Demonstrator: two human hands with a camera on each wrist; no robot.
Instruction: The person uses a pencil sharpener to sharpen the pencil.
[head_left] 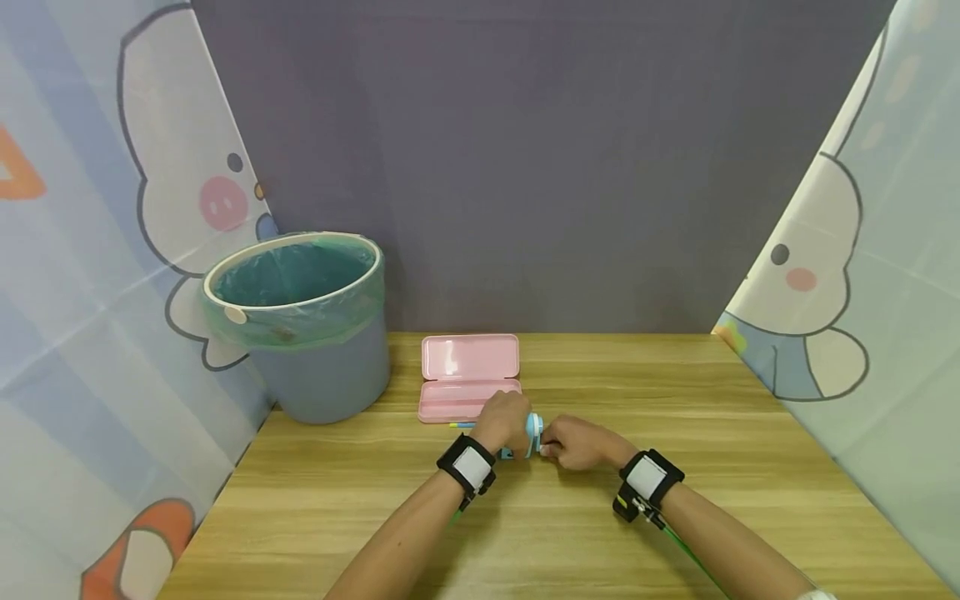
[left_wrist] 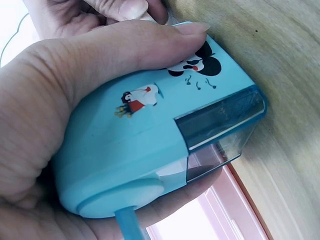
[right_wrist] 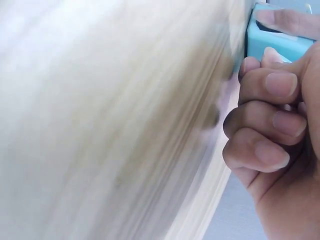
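My left hand (head_left: 507, 421) grips a light blue pencil sharpener (left_wrist: 120, 135) with cartoon stickers, its thumb along the top. The sharpener has a clear dark-blue shavings drawer (left_wrist: 220, 125), and a crank (left_wrist: 129, 222) sticks out at its side. At the sharpener's other end my right hand (head_left: 581, 442) has its fingers curled in, the thumb and forefinger pinching a small pale piece (left_wrist: 148, 18). Most of that piece is hidden by the fingers, and I cannot tell what it is. In the right wrist view the curled fingers (right_wrist: 262, 150) are close beside the sharpener (right_wrist: 275, 42).
Just beyond my left hand lies an open pink pencil case (head_left: 470, 357). A thin blue and yellow stick (head_left: 461, 425) lies at its front edge. At the back left stands a grey bin (head_left: 330, 375) with a green liner. The wooden table (head_left: 675, 392) meets a dark back wall.
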